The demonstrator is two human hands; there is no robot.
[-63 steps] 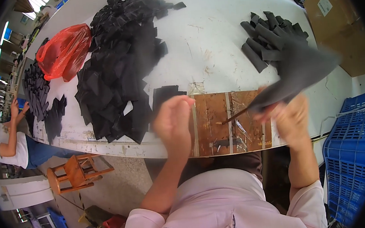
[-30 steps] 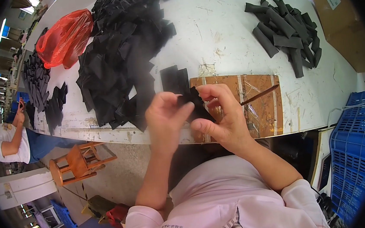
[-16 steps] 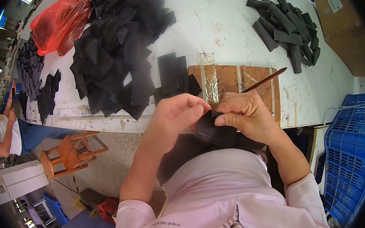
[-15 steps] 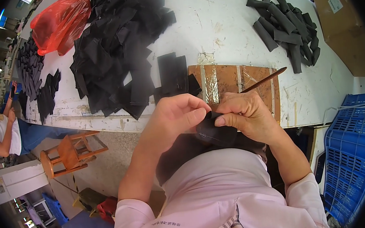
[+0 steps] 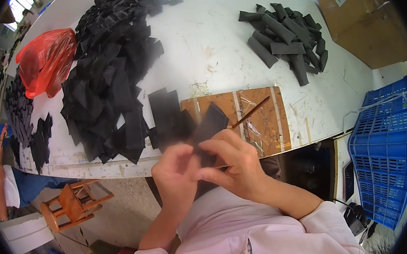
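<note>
Between my two hands is a black fabric piece [image 5: 211, 122], its stitched flat end standing up above my fingers. My right hand [image 5: 238, 165] is closed, pinching the piece between thumb and bent fingers. On the other side, my left hand [image 5: 173, 173] has its fingers curled in against the same piece; motion blurs their tips. A thin brown pointed stick [image 5: 252, 111] slants up from behind my right knuckles over a brown board [image 5: 267, 133] with clear tape strips. Whether my right hand touches the stick is hidden. Several flat black pieces [image 5: 165, 113] lie beside the board.
A large heap of flat black pieces [image 5: 107, 82] covers the table's left, by a red plastic bag [image 5: 48, 63]. Rolled black tubes [image 5: 287, 37] are piled at the far right, near a cardboard box [image 5: 363, 16]. Blue crates [image 5: 384, 150] and a wooden stool [image 5: 77, 203] stand beyond the table edge.
The view has swung, so the table sits lower and further left. My hands have turned the fabric piece; its end now points up and away instead of hanging toward me.
</note>
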